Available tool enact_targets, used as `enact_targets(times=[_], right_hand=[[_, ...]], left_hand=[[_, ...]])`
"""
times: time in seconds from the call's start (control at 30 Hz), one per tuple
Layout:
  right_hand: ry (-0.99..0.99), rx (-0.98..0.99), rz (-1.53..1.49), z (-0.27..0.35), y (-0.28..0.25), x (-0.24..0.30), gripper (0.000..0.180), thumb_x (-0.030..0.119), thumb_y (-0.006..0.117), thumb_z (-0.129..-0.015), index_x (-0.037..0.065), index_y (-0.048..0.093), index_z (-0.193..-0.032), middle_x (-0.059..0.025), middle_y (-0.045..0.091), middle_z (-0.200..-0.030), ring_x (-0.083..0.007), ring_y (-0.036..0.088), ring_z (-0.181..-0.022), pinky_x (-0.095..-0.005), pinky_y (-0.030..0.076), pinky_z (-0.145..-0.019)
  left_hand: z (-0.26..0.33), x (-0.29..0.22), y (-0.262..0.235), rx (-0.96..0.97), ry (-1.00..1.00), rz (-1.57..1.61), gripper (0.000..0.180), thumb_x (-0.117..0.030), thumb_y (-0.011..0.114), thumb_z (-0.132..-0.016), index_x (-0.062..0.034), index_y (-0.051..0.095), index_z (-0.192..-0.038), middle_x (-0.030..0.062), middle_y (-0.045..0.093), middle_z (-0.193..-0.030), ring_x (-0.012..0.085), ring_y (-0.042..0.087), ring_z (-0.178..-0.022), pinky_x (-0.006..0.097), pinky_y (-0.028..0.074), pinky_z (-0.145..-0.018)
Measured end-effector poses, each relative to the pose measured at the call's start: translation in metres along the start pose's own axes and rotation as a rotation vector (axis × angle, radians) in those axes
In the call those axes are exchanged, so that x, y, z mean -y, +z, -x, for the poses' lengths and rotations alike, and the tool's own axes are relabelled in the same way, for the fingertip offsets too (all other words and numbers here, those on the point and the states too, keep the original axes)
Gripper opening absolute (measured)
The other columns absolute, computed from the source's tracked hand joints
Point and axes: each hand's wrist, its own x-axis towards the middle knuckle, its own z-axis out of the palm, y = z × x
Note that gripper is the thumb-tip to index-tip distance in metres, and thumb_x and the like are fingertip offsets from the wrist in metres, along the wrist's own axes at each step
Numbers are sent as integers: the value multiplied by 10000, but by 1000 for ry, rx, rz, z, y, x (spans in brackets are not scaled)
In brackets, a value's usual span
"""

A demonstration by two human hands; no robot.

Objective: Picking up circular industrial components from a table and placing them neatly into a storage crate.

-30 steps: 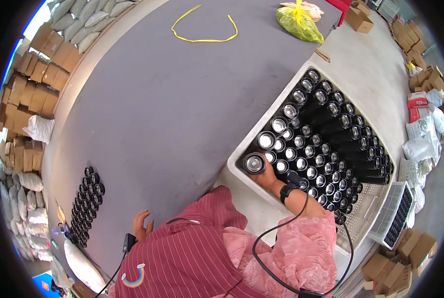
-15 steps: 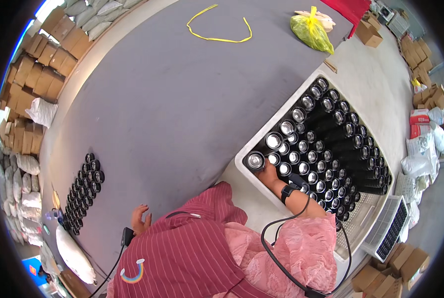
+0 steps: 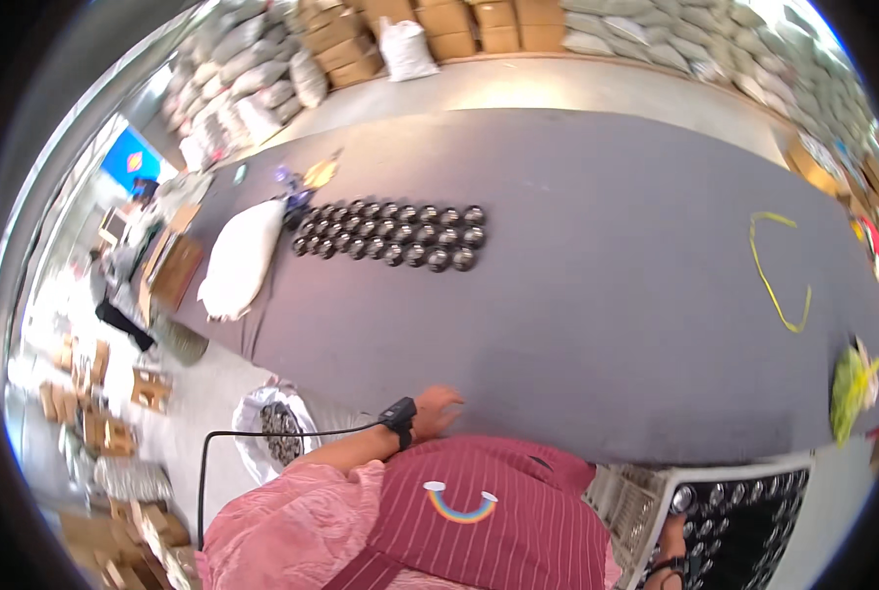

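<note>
Far left, a white sack (image 3: 235,258) lies on the end of the grey table mat (image 3: 597,324). Just right of it stands a block of dark round cans (image 3: 392,234), three neat rows, upright, touching each other. That looks like the done part. On the floor near left, a white bag (image 3: 274,433) holds more dark round pieces.

Left hand (image 3: 438,409) rests on the near edge of the mat, fingers loosely spread, holding nothing, black wrist device with a cable behind it. It sits well apart from the can block.

Near right, a white crate (image 3: 646,497) holds many more upright cans (image 3: 744,521), seemingly full, so most of the transfer looks left to do. Right hand (image 3: 672,539) is at the crate's near-left corner, mostly cut off; cannot tell its grip.

Far right on the mat: a yellow strap (image 3: 780,271) and a yellow-green bag (image 3: 850,385).
</note>
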Motion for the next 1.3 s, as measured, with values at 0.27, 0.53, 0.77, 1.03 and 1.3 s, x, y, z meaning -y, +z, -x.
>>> enact_targets(times=[0.27,0.53,0.77,1.03,1.3], right_hand=[[-8,-285,527,17,43,98,482,254,650,-847,42,569,-1272,-164,625,-1200,-335,600,-1087,-431,476,-931],[-176,-492,1036,49,143,225,496,305,628,-869,57,564,-1294,-142,614,-1232,-330,591,-1097,-435,474,-928],[-252,-225,1272,20,230,309,516,364,604,-895,74,558,-1320,-117,600,-1268,-325,581,-1109,-440,471,-924],[-381,3,63,-102,486,453,603,41,621,-757,-29,458,-1333,-220,524,-1300,-354,479,-1254,-437,356,-1087],[-488,-51,261,-161,542,544,777,79,672,-720,-43,331,-1407,-265,419,-1391,-405,394,-1317,-471,291,-1131]], left_hand=[[49,93,-48,-83,-168,50,243,-175,647,-837,-66,642,-1054,151,641,-1055,352,581,-1022,456,454,-915],[68,225,-118,-280,-154,156,289,-135,679,-803,-68,605,-1074,120,635,-1081,328,582,-1037,441,462,-921],[106,334,-184,-218,-245,71,267,-151,648,-819,-58,616,-1067,128,632,-1090,324,579,-1059,440,463,-941],[91,406,-298,-299,-560,-12,369,-128,667,-796,-9,598,-1138,196,613,-1149,368,551,-1128,450,433,-991],[5,529,-353,-783,-605,-29,616,10,645,-745,66,435,-1322,243,509,-1252,379,483,-1207,415,377,-1059]])
